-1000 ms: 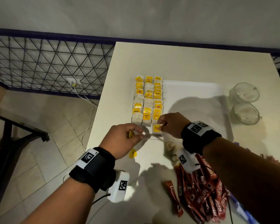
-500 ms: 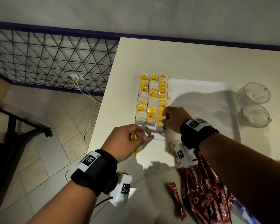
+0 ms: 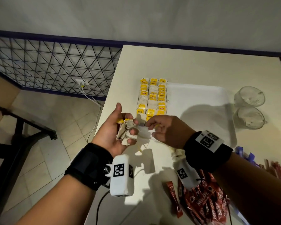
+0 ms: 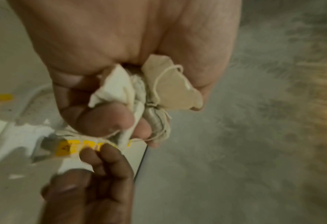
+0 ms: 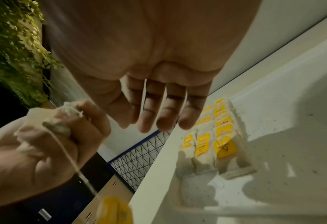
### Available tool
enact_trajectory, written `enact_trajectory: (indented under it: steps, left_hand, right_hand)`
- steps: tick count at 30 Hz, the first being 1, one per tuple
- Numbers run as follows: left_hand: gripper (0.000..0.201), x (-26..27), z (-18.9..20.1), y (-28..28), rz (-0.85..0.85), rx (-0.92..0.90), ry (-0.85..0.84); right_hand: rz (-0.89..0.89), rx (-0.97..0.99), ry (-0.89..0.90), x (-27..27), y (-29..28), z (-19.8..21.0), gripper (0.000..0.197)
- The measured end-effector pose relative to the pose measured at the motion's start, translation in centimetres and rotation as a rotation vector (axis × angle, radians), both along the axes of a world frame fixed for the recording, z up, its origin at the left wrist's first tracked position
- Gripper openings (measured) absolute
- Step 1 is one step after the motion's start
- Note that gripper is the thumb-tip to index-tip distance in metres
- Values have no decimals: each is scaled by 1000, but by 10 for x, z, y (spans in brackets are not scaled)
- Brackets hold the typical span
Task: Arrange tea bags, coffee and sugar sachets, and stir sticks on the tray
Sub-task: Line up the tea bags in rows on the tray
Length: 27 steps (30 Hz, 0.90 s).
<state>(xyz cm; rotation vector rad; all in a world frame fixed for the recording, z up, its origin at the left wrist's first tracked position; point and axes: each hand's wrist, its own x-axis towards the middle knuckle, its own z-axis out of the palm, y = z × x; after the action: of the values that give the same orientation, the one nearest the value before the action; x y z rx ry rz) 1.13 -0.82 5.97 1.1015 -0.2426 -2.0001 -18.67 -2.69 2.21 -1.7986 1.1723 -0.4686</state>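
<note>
My left hand (image 3: 127, 122) is turned palm up at the table's left edge and grips a crumpled bunch of tea bags (image 3: 126, 131), also seen in the left wrist view (image 4: 168, 91). One string with a yellow tag (image 5: 116, 210) dangles from the bunch. My right hand (image 3: 151, 129) hovers just right of it, fingers relaxed and apart (image 5: 149, 115), holding nothing that I can see. Beyond both hands, three rows of yellow-tagged tea bags (image 3: 152, 98) fill the left side of the white tray (image 3: 198, 98).
Two glass mugs (image 3: 250, 98) (image 3: 250, 118) stand right of the tray. A heap of red coffee sachets (image 3: 204, 203) lies near my right forearm, one loose sachet (image 3: 173, 200) beside it. Loose tea bags (image 3: 177, 155) lie under my right wrist. The floor drops off left of the table.
My right hand has left the tea bag at the near end of the rows and drawn back toward my left hand, which has risen and rolled palm up, showing its bunch.
</note>
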Motion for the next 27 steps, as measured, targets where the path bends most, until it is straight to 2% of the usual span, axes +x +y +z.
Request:
enact_trajectory:
  steps: [4,7,8,11,12,15,19,27]
  left_hand:
    - [51,-9,20,-3,0,-72,25]
    - [50,-16,35,-6,8,-124,33]
    - [49,-18,38,-7,17,-138,46]
    - [47,-17,40,-10,40,-164,108]
    - [47,-16,38,-9,52,-160,126]
    - [44,-12,19,-3,130,-88,146]
    - [34,-16,-23,10,231,45,158]
    - [19,-29,-59,13,185,125,178]
  right_hand:
    - [136,31,66,0,9,11,71]
    - [137,75,119,11,13,22,81]
    - [134,75,150,15,12,23,75]
    - [164,-39,229,18,12,25,29]
    - [154,-27,212,16,13,26,22]
    - [50,93,77,7,16,34,24]
    - [44,28,-31,5,14,53,24]
    - [41,-6,-144,8,11,77,21]
